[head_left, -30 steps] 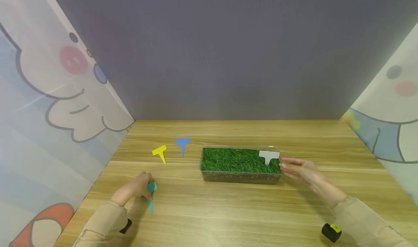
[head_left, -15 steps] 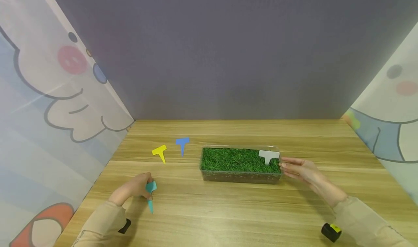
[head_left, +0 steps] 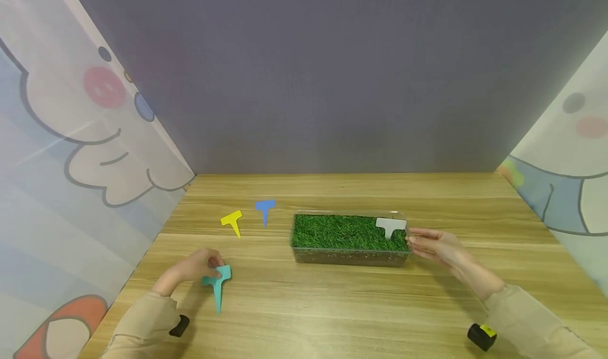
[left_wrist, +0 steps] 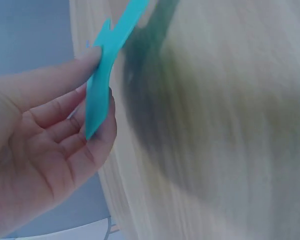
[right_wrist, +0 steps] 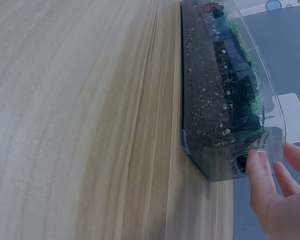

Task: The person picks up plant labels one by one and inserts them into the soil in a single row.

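My left hand [head_left: 201,265] pinches a teal T-shaped plant label [head_left: 218,290] by its head, thumb on one face and fingers behind. The label's stem points toward me. In the left wrist view, the teal plant label [left_wrist: 104,75] stands off the wood, which shows its shadow. My right hand [head_left: 442,247] rests fairly straight fingers and thumb against the right end of a clear planter box [head_left: 351,257]. The right wrist view shows the thumb [right_wrist: 257,172] near an oval hole in the end wall. A white plant label [head_left: 391,225] stands in the grass at the box's right end.
A yellow plant label [head_left: 232,220] and a blue plant label [head_left: 265,207] lie on the wooden table [head_left: 323,311] left of the box. Green grass [head_left: 337,232] over dark soil fills the box. A grey panel [head_left: 351,84] stands behind, with printed side walls.
My left hand has shifted slightly left, and the teal label has turned, so its whole T shape now shows. My right hand and the planter box have stayed in place.
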Demonstrator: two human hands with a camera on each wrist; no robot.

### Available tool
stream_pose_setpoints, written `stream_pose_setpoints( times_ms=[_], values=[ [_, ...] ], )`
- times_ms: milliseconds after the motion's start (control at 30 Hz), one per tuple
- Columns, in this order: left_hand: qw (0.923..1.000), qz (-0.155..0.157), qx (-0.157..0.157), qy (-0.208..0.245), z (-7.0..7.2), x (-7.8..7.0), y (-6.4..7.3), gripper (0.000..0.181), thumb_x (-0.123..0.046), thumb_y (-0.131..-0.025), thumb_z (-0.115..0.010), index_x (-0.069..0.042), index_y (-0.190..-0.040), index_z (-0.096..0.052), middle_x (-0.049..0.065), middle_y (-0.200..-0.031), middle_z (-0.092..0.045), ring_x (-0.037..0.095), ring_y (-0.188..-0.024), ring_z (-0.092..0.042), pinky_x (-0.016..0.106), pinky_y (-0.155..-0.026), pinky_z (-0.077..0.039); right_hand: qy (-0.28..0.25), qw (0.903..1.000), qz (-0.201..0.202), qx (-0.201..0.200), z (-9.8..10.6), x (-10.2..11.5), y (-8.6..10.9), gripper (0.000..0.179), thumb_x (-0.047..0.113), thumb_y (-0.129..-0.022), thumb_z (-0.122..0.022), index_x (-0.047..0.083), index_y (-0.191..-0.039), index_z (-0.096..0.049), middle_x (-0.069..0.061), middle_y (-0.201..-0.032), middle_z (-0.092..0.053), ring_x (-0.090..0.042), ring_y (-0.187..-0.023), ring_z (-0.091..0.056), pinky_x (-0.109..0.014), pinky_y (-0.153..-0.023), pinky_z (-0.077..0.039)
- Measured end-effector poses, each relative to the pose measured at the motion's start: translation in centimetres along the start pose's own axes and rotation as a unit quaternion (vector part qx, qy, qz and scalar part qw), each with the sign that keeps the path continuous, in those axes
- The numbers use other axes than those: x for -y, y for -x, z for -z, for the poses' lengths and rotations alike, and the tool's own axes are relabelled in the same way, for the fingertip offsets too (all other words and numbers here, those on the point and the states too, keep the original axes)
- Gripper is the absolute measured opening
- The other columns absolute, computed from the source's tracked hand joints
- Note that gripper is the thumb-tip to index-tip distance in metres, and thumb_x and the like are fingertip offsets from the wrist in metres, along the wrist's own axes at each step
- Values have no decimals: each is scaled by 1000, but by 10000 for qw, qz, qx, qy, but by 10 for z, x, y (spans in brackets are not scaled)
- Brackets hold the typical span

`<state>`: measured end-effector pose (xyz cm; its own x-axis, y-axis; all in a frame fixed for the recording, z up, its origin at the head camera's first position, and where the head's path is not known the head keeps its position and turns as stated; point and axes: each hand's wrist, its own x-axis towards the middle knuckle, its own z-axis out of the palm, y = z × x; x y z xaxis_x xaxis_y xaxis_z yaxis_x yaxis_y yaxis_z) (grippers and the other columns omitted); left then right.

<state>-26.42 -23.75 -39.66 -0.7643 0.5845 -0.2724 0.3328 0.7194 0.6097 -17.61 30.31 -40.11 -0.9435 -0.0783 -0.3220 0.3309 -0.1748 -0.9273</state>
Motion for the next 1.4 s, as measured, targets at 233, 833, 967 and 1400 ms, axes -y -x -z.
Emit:
stream_pose_setpoints(
  times_ms=[233, 833, 967, 1400],
  values=[
    [9978, -361, 215, 519, 6, -5, -3, 14, -9, -81, -62, 2, -89, -58, 4, -82, -56, 10, -73, -48, 22, -63, -44, -47, 10000, -36, -1, 0, 0, 1, 50, 7, -79, -64, -2, -124, -44, 2, -97, -65, -11, -90, -61, -26, -84, -46],
    [9959, -439, 207, 759, 14, -38, -10, 16, -15, -82, -62, -2, -90, -58, 4, -82, -56, 14, -73, -50, 24, -65, -45, -67, 10000, -49, -42, 1, -1, 0, 51, 7, -78, -65, -2, -124, -44, 2, -95, -65, -12, -89, -62, -27, -83, -46],
    [9954, -563, 166, 763, 16, -50, -13, 16, -15, -82, -62, -2, -91, -58, 4, -82, -56, 13, -74, -50, 24, -65, -45, -114, 9999, -24, 7, 2, -1, -1, 47, 7, -79, -65, 0, -122, -48, 1, -96, -65, -13, -89, -62, -27, -84, -46],
    [9932, -1052, -50, 491, 24, -82, -34, 12, -11, -82, -62, -3, -90, -60, 2, -83, -58, 14, -75, -53, 26, -65, -46, 196, 9997, 89, 102, 1, 0, 1, 53, 7, -81, -62, -6, -126, -38, 2, -100, -63, -9, -90, -60, -25, -83, -46]
  ],
)
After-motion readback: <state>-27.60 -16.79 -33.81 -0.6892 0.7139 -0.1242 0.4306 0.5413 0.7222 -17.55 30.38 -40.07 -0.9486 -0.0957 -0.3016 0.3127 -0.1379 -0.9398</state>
